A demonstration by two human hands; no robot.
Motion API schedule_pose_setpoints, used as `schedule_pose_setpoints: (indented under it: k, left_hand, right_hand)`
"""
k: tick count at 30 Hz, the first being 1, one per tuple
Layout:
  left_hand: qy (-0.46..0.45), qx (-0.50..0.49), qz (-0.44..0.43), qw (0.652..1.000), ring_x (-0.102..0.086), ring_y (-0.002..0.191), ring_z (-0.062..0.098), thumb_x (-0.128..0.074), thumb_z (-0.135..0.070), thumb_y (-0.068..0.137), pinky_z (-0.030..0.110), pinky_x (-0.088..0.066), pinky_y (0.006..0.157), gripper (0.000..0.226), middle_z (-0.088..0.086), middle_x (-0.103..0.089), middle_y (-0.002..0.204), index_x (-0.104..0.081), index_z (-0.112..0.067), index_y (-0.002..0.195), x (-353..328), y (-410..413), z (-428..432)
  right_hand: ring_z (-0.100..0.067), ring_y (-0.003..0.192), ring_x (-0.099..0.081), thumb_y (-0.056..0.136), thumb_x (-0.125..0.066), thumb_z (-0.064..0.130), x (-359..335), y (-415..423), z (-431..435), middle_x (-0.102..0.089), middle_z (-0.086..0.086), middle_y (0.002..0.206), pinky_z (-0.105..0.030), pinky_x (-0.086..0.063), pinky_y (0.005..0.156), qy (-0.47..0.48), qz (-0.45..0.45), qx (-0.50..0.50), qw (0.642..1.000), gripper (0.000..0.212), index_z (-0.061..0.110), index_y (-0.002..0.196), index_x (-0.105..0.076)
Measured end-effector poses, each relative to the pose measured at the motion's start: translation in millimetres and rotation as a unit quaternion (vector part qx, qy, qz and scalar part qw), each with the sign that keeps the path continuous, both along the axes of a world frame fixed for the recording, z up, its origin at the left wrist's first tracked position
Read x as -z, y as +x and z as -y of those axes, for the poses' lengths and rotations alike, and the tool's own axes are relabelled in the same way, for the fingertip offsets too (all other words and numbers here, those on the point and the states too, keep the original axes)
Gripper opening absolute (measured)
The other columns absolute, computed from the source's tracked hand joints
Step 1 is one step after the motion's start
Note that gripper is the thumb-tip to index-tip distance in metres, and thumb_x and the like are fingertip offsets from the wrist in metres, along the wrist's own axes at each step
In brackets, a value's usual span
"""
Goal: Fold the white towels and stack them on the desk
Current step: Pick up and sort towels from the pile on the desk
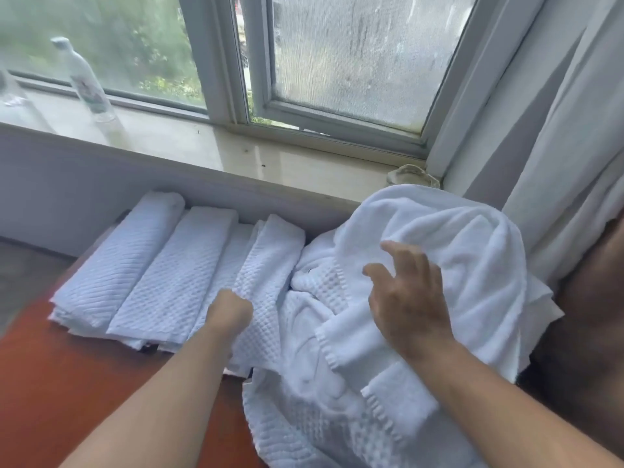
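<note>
Several folded white towels (145, 275) lie side by side on the reddish-brown desk (67, 376), below the window sill. The rightmost is a waffle-weave towel (270, 265); my left hand (229, 312) is curled into a fist against its near part and appears to grip the cloth. To the right rises a heap of unfolded white towels (439, 238), spilling toward me over the desk edge. My right hand (405, 292) hovers over the heap with fingers spread and slightly bent, holding nothing.
A window sill (202, 143) runs behind the desk, with a plastic bottle (87, 82) standing on it at the left. White curtains (557, 146) hang at the right. A dark upholstered surface (587, 315) sits at the far right.
</note>
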State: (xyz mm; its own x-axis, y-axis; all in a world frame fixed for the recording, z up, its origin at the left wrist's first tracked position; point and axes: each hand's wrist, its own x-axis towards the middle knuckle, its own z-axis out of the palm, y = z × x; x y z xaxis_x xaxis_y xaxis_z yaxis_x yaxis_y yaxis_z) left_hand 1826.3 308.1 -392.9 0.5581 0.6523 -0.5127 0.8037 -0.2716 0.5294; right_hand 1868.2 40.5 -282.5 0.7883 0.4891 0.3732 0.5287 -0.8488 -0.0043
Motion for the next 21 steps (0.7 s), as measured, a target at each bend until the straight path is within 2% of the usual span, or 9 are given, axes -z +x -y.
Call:
schedule_pose_setpoints:
  k: [2, 4, 7, 11, 13, 15, 17, 19, 21]
  left_hand:
    - [-0.004, 0.021, -0.07, 0.997, -0.055, 0.12, 0.04, -0.054, -0.023, 0.093, 0.042, -0.048, 0.098, 0.044, 0.023, -0.058, 0.132, -0.055, 0.001, 0.13, 11.7, -6.0, -9.7]
    - [0.009, 0.05, -0.127, 0.991, -0.041, 0.135, 0.038, -0.057, -0.049, 0.091, 0.045, -0.038, 0.105, 0.071, 0.019, -0.043, 0.147, -0.041, -0.005, 0.145, 24.9, -8.5, -12.7]
    - [-0.019, 0.053, -0.101, 0.993, -0.028, 0.142, 0.039, -0.065, -0.074, 0.078, 0.052, -0.033, 0.109, 0.113, 0.019, -0.025, 0.156, -0.016, -0.008, 0.156, 36.7, -6.1, -9.7]
    - [-0.053, 0.016, -0.058, 0.997, -0.043, 0.135, 0.035, -0.074, -0.077, 0.067, 0.049, -0.042, 0.106, 0.124, 0.015, -0.036, 0.151, -0.02, -0.007, 0.155, 55.1, -1.0, -29.6]
    - [-0.077, 0.02, -0.025, 0.997, -0.051, 0.128, 0.033, -0.075, -0.07, 0.071, 0.043, -0.045, 0.103, 0.112, 0.014, -0.05, 0.142, -0.03, -0.005, 0.151, 63.4, -0.6, -36.7]
    - [-0.032, 0.06, 0.007, 0.998, -0.057, 0.119, 0.031, -0.071, -0.059, 0.082, 0.042, -0.047, 0.1, 0.074, 0.01, -0.06, 0.129, -0.051, -0.009, 0.133, 72.7, 0.6, -37.9]
    - [-0.004, 0.073, 0.054, 0.996, -0.059, 0.104, 0.03, -0.064, -0.044, 0.092, 0.042, -0.048, 0.092, 0.035, 0.009, -0.065, 0.112, -0.056, -0.015, 0.109, 79.7, 1.4, -35.1]
    - [-0.018, 0.055, 0.088, 0.994, -0.058, 0.096, 0.03, -0.057, -0.038, 0.097, 0.042, -0.047, 0.084, 0.021, 0.006, -0.063, 0.101, -0.051, -0.019, 0.103, 83.4, 0.1, -36.0]
    - [-0.01, 0.041, 0.117, 0.992, -0.055, 0.091, 0.028, -0.053, -0.04, 0.099, 0.039, -0.043, 0.08, 0.017, 0.002, -0.06, 0.096, -0.051, -0.024, 0.103, 85.2, -2.1, -50.8]
  right_hand:
    - [-0.041, 0.093, -0.066, 0.068, -0.07, -0.004, 0.9, -0.1, -17.9, -0.068, -0.015, 0.105, -0.046, -0.053, 0.072, -0.014, -0.023, -0.072, 0.997, 0.027, 0.01, 0.091, -0.073]
    - [-0.036, 0.091, -0.061, 0.082, -0.065, 0.011, 7.6, -4.1, -44.9, -0.063, -0.01, 0.103, -0.042, -0.051, 0.072, -0.045, -0.123, -0.076, 0.988, 0.02, 0.01, 0.101, -0.069]
    - [-0.025, 0.107, -0.051, 0.096, -0.05, 0.031, 22.0, -4.8, -64.0, -0.053, -0.004, 0.123, -0.033, -0.045, 0.086, -0.052, -0.198, -0.037, 0.978, 0.032, 0.017, 0.125, -0.057]
    - [-0.02, 0.111, -0.055, 0.097, -0.056, 0.025, 38.7, -2.1, -79.8, -0.054, -0.002, 0.126, -0.023, -0.039, 0.089, 0.065, -0.314, -0.029, 0.947, 0.033, 0.017, 0.129, -0.061]
    - [-0.015, 0.107, -0.057, 0.096, -0.056, 0.022, 46.1, 0.9, -88.6, -0.058, 0.001, 0.12, -0.019, -0.039, 0.087, 0.117, -0.364, 0.005, 0.924, 0.031, 0.018, 0.126, -0.064]
    - [-0.008, 0.097, -0.06, 0.094, -0.056, 0.021, 51.2, 4.6, -102.2, -0.062, 0.01, 0.108, -0.015, -0.043, 0.084, 0.185, -0.424, 0.049, 0.885, 0.029, 0.02, 0.121, -0.066]
    - [-0.012, 0.091, -0.067, 0.093, -0.054, 0.019, 59.4, 9.6, -118.0, -0.064, 0.012, 0.098, -0.028, -0.057, 0.083, 0.239, -0.49, 0.104, 0.832, 0.027, 0.016, 0.117, -0.066]
    - [-0.034, 0.093, -0.07, 0.091, -0.051, 0.014, 69.6, 13.0, -132.3, -0.07, -0.008, 0.096, -0.052, -0.057, 0.088, 0.252, -0.525, 0.143, 0.801, 0.031, -0.002, 0.114, -0.063]
    - [-0.047, 0.081, -0.064, 0.088, -0.049, 0.011, 79.4, 15.6, -146.7, -0.064, -0.028, 0.091, -0.058, -0.052, 0.094, 0.253, -0.549, 0.165, 0.78, 0.029, -0.01, 0.103, -0.061]
